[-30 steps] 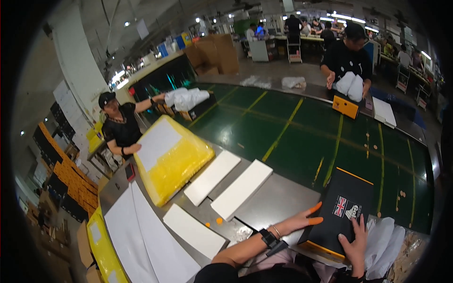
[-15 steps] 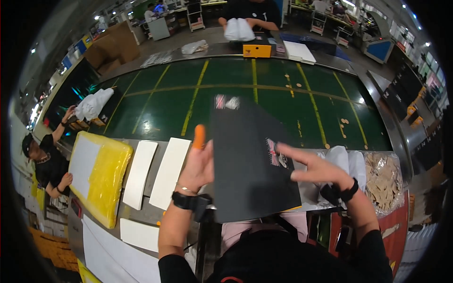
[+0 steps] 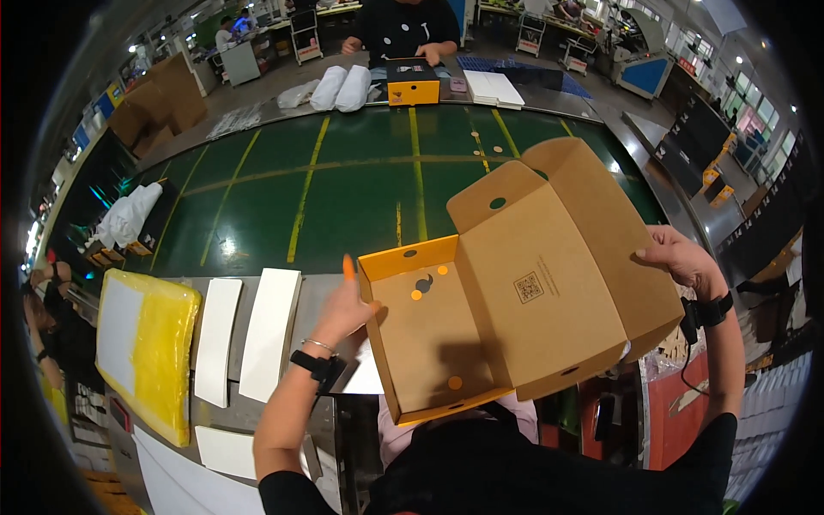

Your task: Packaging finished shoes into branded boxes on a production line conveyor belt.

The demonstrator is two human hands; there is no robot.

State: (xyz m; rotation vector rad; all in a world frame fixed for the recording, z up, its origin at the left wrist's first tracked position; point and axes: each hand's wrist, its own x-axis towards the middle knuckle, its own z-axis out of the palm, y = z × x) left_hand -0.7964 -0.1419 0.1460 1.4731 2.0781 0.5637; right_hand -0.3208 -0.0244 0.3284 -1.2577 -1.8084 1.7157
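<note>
Both hands on open cardboard box [image 3: 515, 292], held over table edge.

Left hand [image 3: 343, 309] grips the box's yellow-edged left wall, orange-capped index finger pointing up. Right hand [image 3: 682, 257] fingers press the raised lid's right edge. Two white panels [image 3: 249, 335] lie just left of the left fingers; yellow-wrapped stack [image 3: 146, 352] farther left. Green belt [image 3: 343, 189] beyond the fingertips.

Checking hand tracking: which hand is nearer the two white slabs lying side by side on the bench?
Left. The left hand grips the open cardboard box at its left wall, just right of the white slabs. The right hand holds the box's far right flap.
</note>
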